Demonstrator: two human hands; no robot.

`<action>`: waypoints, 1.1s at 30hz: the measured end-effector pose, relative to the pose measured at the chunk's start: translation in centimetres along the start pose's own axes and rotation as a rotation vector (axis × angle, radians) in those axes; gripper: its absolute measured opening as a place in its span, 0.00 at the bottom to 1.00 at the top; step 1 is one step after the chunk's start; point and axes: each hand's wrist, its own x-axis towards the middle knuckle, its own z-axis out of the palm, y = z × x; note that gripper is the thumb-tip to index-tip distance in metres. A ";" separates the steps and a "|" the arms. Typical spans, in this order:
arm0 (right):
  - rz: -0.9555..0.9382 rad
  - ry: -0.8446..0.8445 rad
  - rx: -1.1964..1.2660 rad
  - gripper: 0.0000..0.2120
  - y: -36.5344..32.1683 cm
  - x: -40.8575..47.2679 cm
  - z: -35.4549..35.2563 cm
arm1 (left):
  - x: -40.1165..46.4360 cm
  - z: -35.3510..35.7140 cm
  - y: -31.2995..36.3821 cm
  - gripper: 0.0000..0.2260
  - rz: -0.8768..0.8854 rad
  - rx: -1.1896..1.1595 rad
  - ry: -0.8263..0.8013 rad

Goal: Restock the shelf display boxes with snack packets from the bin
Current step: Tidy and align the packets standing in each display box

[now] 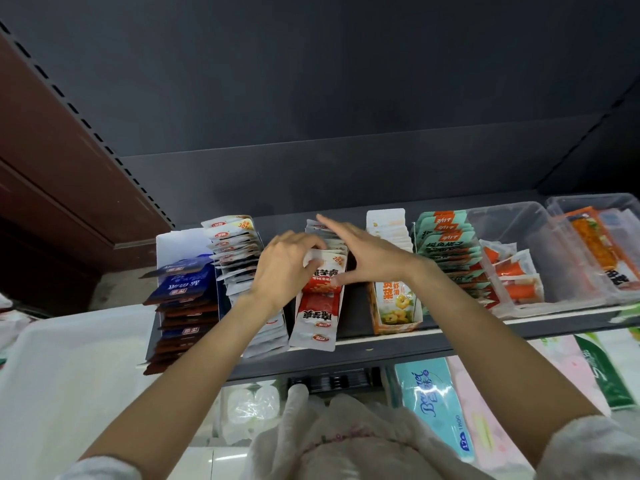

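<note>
While the left hand [284, 268] pinches the red-and-white packets [320, 271] and the right hand [363, 252] presses flat-fingered, the leaning front packet [315, 322] may slide off the shelf [381, 348].

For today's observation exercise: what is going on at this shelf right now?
A person is restocking snack packets. The left hand grips a red-and-white packet in the middle display box, while the right hand, fingers straight, steadies the row behind it. Other packet-filled boxes sit alongside on the shelf.
</note>
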 end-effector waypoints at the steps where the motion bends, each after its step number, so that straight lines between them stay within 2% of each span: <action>1: -0.015 0.083 -0.054 0.45 0.0 0.0 0.5 | 0.0 0.0 -0.1 0.12 0.009 0.005 0.015; 3: -0.056 0.231 -0.104 0.41 0.0 0.3 1.2 | -0.3 -0.2 0.2 0.15 0.053 0.063 0.073; 6: -0.088 0.267 -0.121 0.38 0.3 0.7 1.6 | -1.5 -1.2 0.7 0.13 0.216 0.085 0.152; 8: -0.086 0.271 -0.116 0.38 0.5 0.8 1.6 | -3.3 -1.6 0.5 0.16 0.359 0.061 -0.007; 10: -0.089 0.274 -0.128 0.38 0.4 0.7 1.6 | -5.4 -1.3 0.2 0.26 0.462 0.126 -0.290; 12: -0.083 0.284 -0.140 0.38 0.2 0.6 1.5 | -7.1 -0.2 -0.2 0.31 0.467 0.256 -0.497; 14: -0.056 0.287 -0.161 0.38 -0.1 0.6 1.3 | -7.7 0.9 0.1 0.27 0.418 0.371 -0.553; 16: -0.041 0.278 -0.205 0.38 -0.4 0.8 0.9 | -7.3 1.3 0.3 0.17 0.397 0.364 -0.435; 19: -0.011 0.236 -0.234 0.38 -0.8 1.2 0.2 | -5.8 0.3 0.0 0.12 0.294 0.288 -0.259; 24: 0.005 0.162 -0.218 0.39 -0.9 1.8 -0.7 | -2.8 -0.4 -1.0 0.14 0.101 0.216 -0.073; 28: 0.007 0.080 -0.228 0.38 -0.8 2.4 -0.9 | -1.9 -1.2 -0.1 0.08 0.114 0.059 0.038; 31: 0.020 0.019 -0.267 0.36 -0.4 2.9 -0.6 | -1.5 -1.1 0.1 0.13 0.099 0.109 0.068; 33: 0.056 -0.036 -0.272 0.34 -0.5 3.0 -0.8 | -2.1 0.1 0.2 0.17 0.022 0.165 0.075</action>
